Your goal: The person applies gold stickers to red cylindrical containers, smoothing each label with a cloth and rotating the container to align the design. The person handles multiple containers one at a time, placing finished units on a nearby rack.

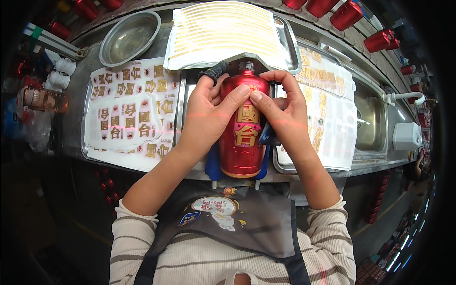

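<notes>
A shiny red bottle [243, 152] lies in front of me with its clear neck pointing away and its base toward me. Large gold characters on a pink ground run down its front. My left hand [209, 107] wraps the bottle's left shoulder, and its thumb presses a small emblem just under the neck. From the right, my right hand [287, 109] grips the same shoulder, its thumb tip beside the left one. Dark wraps cover a finger on each hand. Something dark blue sits under my right palm, partly hidden. Beneath the bottle shows a blue support [212, 161].
Sheets of gold character decals [128, 102] lie in a left tray. A gold-striped sheet stack [221, 28] sits at the back, beside a metal bowl [130, 38]. More decal sheets [327, 128] lie right, before a sink [370, 123] and white jug [406, 136]. Red bottles [346, 15] stand behind.
</notes>
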The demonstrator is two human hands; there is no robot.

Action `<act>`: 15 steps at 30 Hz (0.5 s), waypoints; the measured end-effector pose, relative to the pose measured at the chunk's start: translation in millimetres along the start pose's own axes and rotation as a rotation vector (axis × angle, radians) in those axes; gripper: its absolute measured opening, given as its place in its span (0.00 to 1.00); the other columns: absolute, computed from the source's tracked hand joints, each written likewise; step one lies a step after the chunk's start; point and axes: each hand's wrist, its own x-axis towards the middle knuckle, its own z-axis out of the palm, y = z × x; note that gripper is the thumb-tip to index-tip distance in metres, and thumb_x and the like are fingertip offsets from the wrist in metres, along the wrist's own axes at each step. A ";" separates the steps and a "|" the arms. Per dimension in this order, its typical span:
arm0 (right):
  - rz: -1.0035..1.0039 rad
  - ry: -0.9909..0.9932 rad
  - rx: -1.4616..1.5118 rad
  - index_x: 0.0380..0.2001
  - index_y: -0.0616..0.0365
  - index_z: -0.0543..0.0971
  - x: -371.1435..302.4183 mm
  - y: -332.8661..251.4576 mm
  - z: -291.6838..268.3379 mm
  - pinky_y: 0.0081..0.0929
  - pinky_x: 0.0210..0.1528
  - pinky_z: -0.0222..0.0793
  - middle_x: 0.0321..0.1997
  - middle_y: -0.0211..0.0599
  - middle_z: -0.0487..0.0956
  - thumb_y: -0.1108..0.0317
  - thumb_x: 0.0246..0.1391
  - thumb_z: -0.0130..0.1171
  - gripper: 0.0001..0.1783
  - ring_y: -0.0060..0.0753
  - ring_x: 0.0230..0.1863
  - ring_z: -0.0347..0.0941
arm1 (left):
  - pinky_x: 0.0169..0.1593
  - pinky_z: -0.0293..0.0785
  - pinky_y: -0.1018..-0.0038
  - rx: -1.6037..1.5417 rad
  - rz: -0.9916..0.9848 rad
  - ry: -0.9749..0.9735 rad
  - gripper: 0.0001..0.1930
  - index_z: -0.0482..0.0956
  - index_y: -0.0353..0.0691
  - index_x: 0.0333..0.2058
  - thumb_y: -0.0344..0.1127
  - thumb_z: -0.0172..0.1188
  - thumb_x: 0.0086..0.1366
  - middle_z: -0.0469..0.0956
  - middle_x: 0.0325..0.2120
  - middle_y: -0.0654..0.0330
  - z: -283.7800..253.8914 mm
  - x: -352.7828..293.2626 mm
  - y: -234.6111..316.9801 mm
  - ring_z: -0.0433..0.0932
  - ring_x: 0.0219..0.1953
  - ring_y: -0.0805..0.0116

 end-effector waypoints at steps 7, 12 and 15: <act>0.013 0.018 -0.041 0.47 0.61 0.72 -2.7 2.0 1.1 0.13 0.27 0.71 0.44 0.37 0.77 0.67 0.52 0.70 0.22 0.16 0.29 0.78 | 0.48 0.79 0.76 -0.005 -0.003 -0.013 0.16 0.67 0.31 0.45 0.32 0.64 0.66 0.79 0.46 0.50 -1.3 -4.7 1.0 0.79 0.46 0.72; 0.017 -0.002 0.015 0.45 0.61 0.73 4.5 0.6 -2.6 0.12 0.26 0.70 0.40 0.34 0.78 0.67 0.53 0.69 0.20 0.14 0.27 0.76 | 0.49 0.78 0.76 -0.018 0.024 -0.012 0.17 0.67 0.30 0.47 0.31 0.63 0.66 0.78 0.47 0.50 -0.7 -4.3 0.9 0.79 0.47 0.72; -0.036 0.024 -0.023 0.44 0.61 0.74 9.8 4.6 -1.0 0.10 0.26 0.67 0.40 0.32 0.77 0.67 0.54 0.68 0.18 0.11 0.27 0.73 | 0.50 0.77 0.75 -0.003 0.020 -0.009 0.18 0.66 0.29 0.49 0.30 0.63 0.66 0.78 0.47 0.50 0.2 -4.1 3.4 0.79 0.47 0.71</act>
